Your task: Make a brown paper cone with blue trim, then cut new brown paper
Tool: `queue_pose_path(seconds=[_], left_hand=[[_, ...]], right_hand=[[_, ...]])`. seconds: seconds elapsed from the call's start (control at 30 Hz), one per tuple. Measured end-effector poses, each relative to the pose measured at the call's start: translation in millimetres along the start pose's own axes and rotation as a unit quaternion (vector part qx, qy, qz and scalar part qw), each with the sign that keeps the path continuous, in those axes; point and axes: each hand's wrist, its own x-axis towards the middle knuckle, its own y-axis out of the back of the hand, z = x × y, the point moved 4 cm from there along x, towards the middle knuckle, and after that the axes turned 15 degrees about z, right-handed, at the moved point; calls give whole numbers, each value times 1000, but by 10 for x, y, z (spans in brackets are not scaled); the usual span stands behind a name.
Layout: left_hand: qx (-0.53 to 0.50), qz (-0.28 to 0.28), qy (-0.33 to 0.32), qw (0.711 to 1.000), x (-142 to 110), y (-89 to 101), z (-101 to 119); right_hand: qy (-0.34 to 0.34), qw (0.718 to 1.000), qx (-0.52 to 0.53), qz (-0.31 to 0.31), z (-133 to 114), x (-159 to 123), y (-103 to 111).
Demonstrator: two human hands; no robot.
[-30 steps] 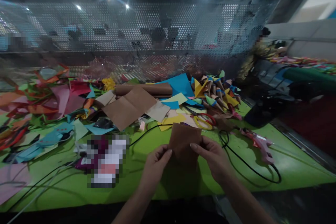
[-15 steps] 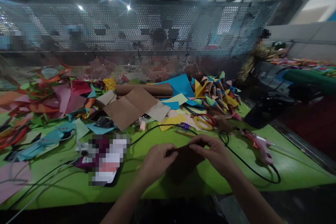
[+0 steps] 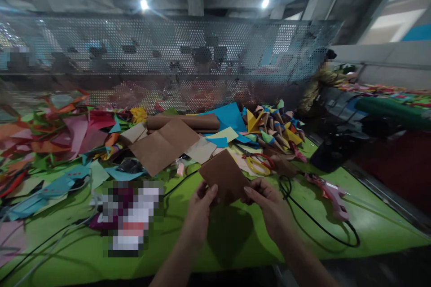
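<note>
A square of brown paper (image 3: pixel 225 175) is held up above the green tabletop (image 3: pixel 232 251), its broad face toward me. My left hand (image 3: pixel 201 206) pinches its lower left edge, thumb in front. At the lower right edge, my right hand (image 3: pixel 264 197) grips the paper between thumb and fingers. Just beyond it lie yellow-handled scissors (image 3: pixel 258 165). To the right of my right hand rests a pink glue gun (image 3: pixel 332 195) with a black cord. A larger brown sheet (image 3: pixel 164 145) lies farther back on the left.
Colourful paper scraps (image 3: pixel 74 130) heap up at the back left. Several small paper cones (image 3: pixel 272 121) stand at the back right, near a brown paper roll (image 3: pixel 183 123). A blurred-out phone-like object (image 3: pixel 134 219) lies left of my hands. Another person (image 3: pixel 318 78) works beyond the table's right side.
The brown paper has been raised and turned from hanging below my hands to standing above them, face toward me. My left hand has shifted slightly; the view has tilted a little upward.
</note>
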Motion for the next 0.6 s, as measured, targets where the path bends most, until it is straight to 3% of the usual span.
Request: queue_pose_path(seconds=[0.1, 0.37, 0.6], left_hand=[[6, 7, 14, 1000, -10, -88, -45], [93, -47, -53, 993, -4, -241, 164], [142, -127, -75, 979, 29, -313, 135]], right_hand=[[-9, 1000, 7, -23, 37, -24, -50], [21, 996, -58, -70, -47, 42, -59], [26, 998, -38, -45, -68, 163, -62]])
